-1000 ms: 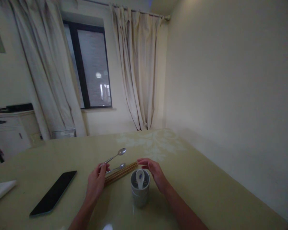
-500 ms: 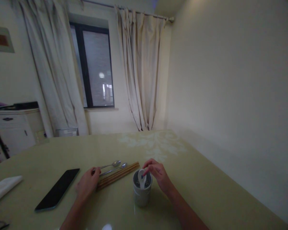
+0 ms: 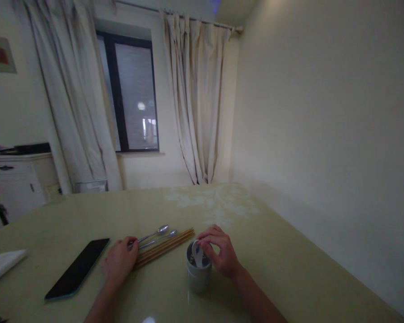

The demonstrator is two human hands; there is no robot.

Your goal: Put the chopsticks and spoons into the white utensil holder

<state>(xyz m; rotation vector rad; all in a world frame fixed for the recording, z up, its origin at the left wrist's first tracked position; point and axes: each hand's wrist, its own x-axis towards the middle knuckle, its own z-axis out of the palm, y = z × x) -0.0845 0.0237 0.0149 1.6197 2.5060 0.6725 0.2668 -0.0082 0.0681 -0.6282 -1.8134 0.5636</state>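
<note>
My left hand (image 3: 121, 260) is closed at the handle end of a metal spoon (image 3: 162, 229), whose bowl points away to the right. Just beside it lies a second metal spoon (image 3: 172, 233), and next to that a bundle of several wooden chopsticks (image 3: 168, 246) on the table. A white ceramic soup spoon (image 3: 197, 255) stands bowl-up in a grey-white cup (image 3: 199, 279). My right hand (image 3: 219, 251) pinches the soup spoon's upper rim between thumb and fingers. The spoon's lower end is hidden inside the cup.
A dark phone (image 3: 79, 269) lies left of my left hand on the pale green table (image 3: 272, 278). Farther left is a white folded item (image 3: 3, 267). The wall (image 3: 323, 157) borders the table's right side; a curtained window (image 3: 138, 98) is beyond.
My right hand's thumb and fingers have come together on the soup spoon's rim, where a finger was reaching over its bowl before. My left hand stays by the metal spoon handles.
</note>
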